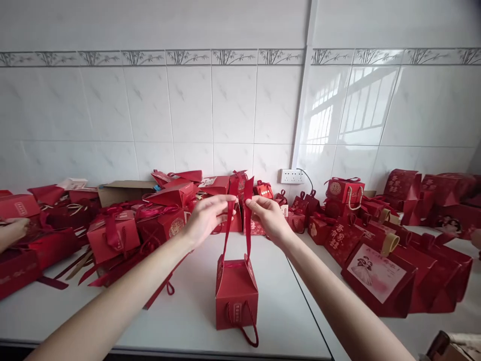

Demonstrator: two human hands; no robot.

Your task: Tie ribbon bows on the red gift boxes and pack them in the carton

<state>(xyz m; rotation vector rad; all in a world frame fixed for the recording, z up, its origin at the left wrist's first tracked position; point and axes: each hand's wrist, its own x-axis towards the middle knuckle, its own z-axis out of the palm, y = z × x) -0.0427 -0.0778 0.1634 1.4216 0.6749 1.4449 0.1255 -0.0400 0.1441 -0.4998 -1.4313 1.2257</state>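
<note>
A small red gift box [236, 293] stands upright on the white table, a twisted red cord handle [248, 336] hanging down its front. Two ends of a red ribbon [248, 235] rise from its top corners. My left hand [210, 218] pinches the left end between thumb and fingers. My right hand [271, 215] pinches the right end, a short tail sticking up above the fingertips. Both ends are pulled up taut and run nearly parallel, apart from each other. The box's sloping top panels look folded inward.
Piles of red gift boxes [112, 233] and loose ribbons lie to the left. Rows of finished-looking red boxes [376, 271] stand at right. A power strip [292, 176] is on the tiled wall. Another person's hand [14, 231] shows at the far left. A seam runs across the white table [285, 311].
</note>
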